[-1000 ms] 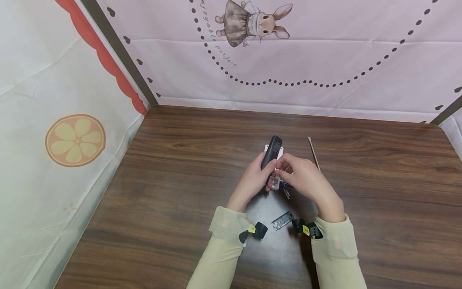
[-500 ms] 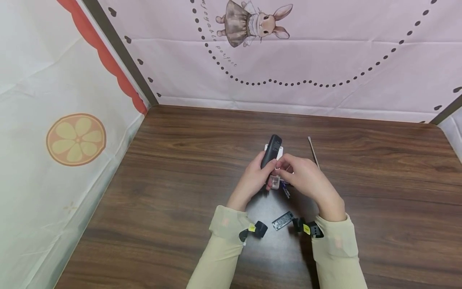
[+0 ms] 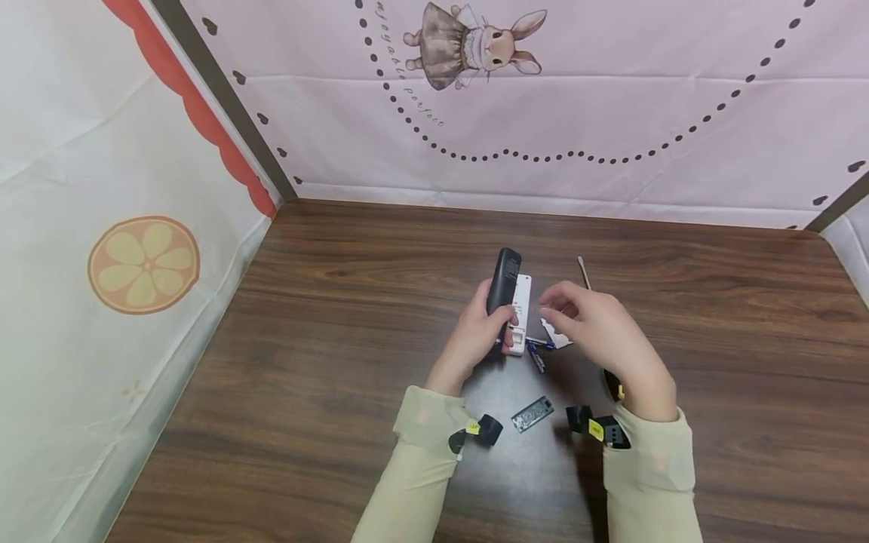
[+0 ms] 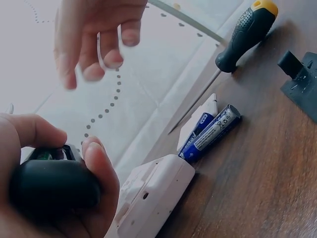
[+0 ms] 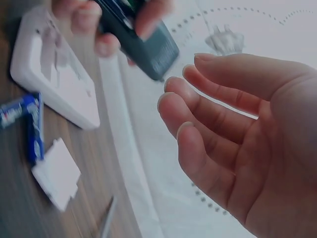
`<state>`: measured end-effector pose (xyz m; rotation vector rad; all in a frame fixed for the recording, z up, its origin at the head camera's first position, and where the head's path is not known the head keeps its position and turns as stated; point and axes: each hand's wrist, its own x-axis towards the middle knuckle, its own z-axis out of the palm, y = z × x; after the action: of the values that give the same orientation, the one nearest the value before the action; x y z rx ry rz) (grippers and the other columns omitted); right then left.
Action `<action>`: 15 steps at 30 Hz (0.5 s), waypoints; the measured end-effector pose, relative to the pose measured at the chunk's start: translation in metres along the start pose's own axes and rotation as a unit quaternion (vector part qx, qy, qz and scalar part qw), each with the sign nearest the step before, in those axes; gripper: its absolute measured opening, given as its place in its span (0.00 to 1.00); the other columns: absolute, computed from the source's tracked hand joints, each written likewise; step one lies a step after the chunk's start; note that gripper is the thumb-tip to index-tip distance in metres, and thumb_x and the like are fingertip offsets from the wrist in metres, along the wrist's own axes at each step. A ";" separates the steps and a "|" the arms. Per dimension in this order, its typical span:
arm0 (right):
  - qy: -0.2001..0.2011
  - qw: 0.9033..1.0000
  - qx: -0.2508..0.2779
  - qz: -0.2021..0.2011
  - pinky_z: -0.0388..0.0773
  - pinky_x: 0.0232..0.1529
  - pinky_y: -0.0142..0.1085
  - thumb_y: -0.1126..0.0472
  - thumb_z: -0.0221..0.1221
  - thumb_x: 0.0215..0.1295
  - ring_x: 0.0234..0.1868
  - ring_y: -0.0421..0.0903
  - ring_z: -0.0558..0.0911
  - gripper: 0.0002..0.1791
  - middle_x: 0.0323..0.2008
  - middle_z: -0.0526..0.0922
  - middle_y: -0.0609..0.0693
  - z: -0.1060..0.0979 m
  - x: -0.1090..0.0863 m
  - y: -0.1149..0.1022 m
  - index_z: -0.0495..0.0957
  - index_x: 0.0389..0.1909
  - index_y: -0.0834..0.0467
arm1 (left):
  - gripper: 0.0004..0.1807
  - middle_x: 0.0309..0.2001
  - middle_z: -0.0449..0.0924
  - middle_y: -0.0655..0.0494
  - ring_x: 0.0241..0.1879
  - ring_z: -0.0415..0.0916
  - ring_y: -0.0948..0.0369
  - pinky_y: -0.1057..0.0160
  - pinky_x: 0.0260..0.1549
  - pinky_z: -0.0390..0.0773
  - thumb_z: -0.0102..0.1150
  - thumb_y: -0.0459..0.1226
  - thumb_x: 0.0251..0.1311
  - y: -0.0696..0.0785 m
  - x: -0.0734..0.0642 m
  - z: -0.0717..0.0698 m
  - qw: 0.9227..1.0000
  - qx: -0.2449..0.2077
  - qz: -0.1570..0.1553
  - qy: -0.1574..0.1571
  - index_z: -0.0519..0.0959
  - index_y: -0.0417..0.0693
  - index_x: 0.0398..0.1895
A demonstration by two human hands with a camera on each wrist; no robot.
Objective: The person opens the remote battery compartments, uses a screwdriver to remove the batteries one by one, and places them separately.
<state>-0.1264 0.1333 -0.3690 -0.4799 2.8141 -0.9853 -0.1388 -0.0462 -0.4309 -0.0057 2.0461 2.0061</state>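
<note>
My left hand (image 3: 470, 335) grips a black remote control (image 3: 505, 283), its labelled back facing up and tilted above the table. In the left wrist view, an opening shows in the remote between thumb and finger. My right hand (image 3: 600, 328) is in the air to the right, fingers loosely bent and holding nothing, as the right wrist view (image 5: 223, 129) confirms. Beside the black remote lies a white remote control (image 3: 522, 292) with its battery compartment uncovered. Two blue batteries (image 4: 218, 130) lie at its end, next to a white battery cover (image 5: 57, 174).
A screwdriver (image 4: 247, 37) with a black and yellow handle lies on the wooden table (image 3: 339, 362), partly under my right hand in the head view. Nearer to me is a dark battery cover (image 3: 532, 414). Printed cloth (image 3: 577, 113) hangs behind the table.
My right hand has drawn away from the black remote to the right. The black remote has shifted slightly left in my left hand, showing more of the white remote.
</note>
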 end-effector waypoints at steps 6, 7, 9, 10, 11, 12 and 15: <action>0.017 0.999 0.020 0.029 0.73 0.33 0.39 0.46 0.52 0.62 0.34 0.44 0.75 0.16 0.35 0.79 0.48 -0.012 -0.011 0.016 0.74 0.44 0.52 | 0.27 0.29 0.76 0.43 0.14 0.71 0.58 0.50 0.17 0.77 0.47 0.32 0.53 0.000 0.000 0.002 1.000 0.001 0.001 0.010 0.61 0.59 0.57; 0.019 0.999 0.025 0.033 0.73 0.33 0.39 0.46 0.51 0.62 0.34 0.45 0.75 0.17 0.35 0.79 0.48 -0.014 -0.012 0.018 0.73 0.44 0.52 | 0.27 0.28 0.76 0.43 0.14 0.72 0.58 0.50 0.17 0.77 0.47 0.32 0.52 0.000 0.000 0.002 1.000 0.001 0.002 0.011 0.61 0.59 0.57; 0.023 0.998 0.033 0.043 0.74 0.33 0.38 0.46 0.51 0.62 0.34 0.44 0.75 0.18 0.35 0.79 0.49 -0.017 -0.015 0.022 0.73 0.45 0.52 | 0.27 0.28 0.76 0.45 0.15 0.72 0.58 0.52 0.16 0.77 0.48 0.33 0.52 0.000 -0.001 0.002 1.000 0.004 0.001 0.014 0.61 0.60 0.58; 0.024 0.998 0.035 0.047 0.74 0.33 0.38 0.46 0.51 0.62 0.34 0.44 0.76 0.18 0.36 0.79 0.49 -0.018 -0.015 0.024 0.73 0.46 0.53 | 0.27 0.28 0.76 0.46 0.15 0.72 0.58 0.54 0.16 0.77 0.48 0.33 0.53 0.000 -0.001 0.002 1.000 0.006 -0.001 0.014 0.60 0.60 0.58; 0.025 0.998 0.035 0.052 0.74 0.33 0.38 0.46 0.51 0.62 0.33 0.45 0.76 0.18 0.36 0.79 0.49 -0.019 -0.016 0.026 0.73 0.46 0.53 | 0.27 0.28 0.76 0.47 0.15 0.72 0.58 0.54 0.16 0.77 0.48 0.33 0.53 0.000 -0.001 0.002 1.000 0.007 -0.002 0.015 0.60 0.61 0.58; 0.026 0.998 0.035 0.055 0.74 0.33 0.39 0.46 0.51 0.62 0.32 0.44 0.77 0.18 0.36 0.79 0.50 -0.020 -0.016 0.027 0.72 0.46 0.53 | 0.27 0.28 0.76 0.47 0.15 0.72 0.58 0.55 0.16 0.77 0.48 0.33 0.53 0.000 0.000 0.002 1.000 0.007 -0.003 0.015 0.60 0.61 0.58; 0.026 0.997 0.036 0.067 0.73 0.33 0.39 0.47 0.51 0.62 0.31 0.44 0.77 0.18 0.36 0.79 0.50 -0.024 -0.016 0.032 0.72 0.47 0.53 | 0.27 0.28 0.76 0.46 0.15 0.72 0.58 0.52 0.17 0.77 0.48 0.33 0.53 0.001 0.000 0.001 1.000 0.008 -0.004 0.013 0.60 0.60 0.58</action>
<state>-0.1249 0.1758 -0.3701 -0.2580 2.8008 -1.0820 -0.1393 -0.0452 -0.4295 -0.0367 2.0747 1.9957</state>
